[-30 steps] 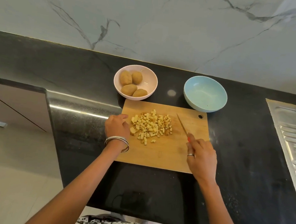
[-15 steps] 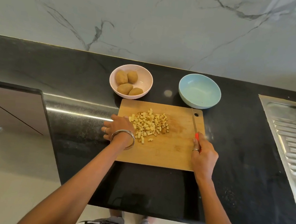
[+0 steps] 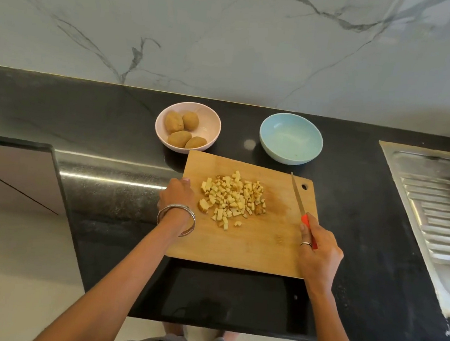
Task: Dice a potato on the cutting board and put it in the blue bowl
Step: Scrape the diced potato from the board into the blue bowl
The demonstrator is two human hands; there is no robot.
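Note:
A pile of diced potato (image 3: 232, 198) lies in the middle of the wooden cutting board (image 3: 260, 245). My left hand (image 3: 176, 194) is at the board's left edge, thumb on top and fingers curled over the edge, just left of the dice. My right hand (image 3: 317, 250) grips the red handle of a knife (image 3: 298, 198) at the board's right side, the blade pointing away toward the board's hanging hole. The blue bowl (image 3: 265, 135) stands empty on the counter just behind the board's right half.
A pink bowl (image 3: 212, 119) holding several whole potatoes sits behind the board's left corner. A steel sink drainboard (image 3: 434, 207) lies at the right, with a brown object at its far edge. The black counter's front edge runs below the board.
The knife has moved from beside the dice to the board's right edge. My left hand has drawn back from the pile to the board's left edge.

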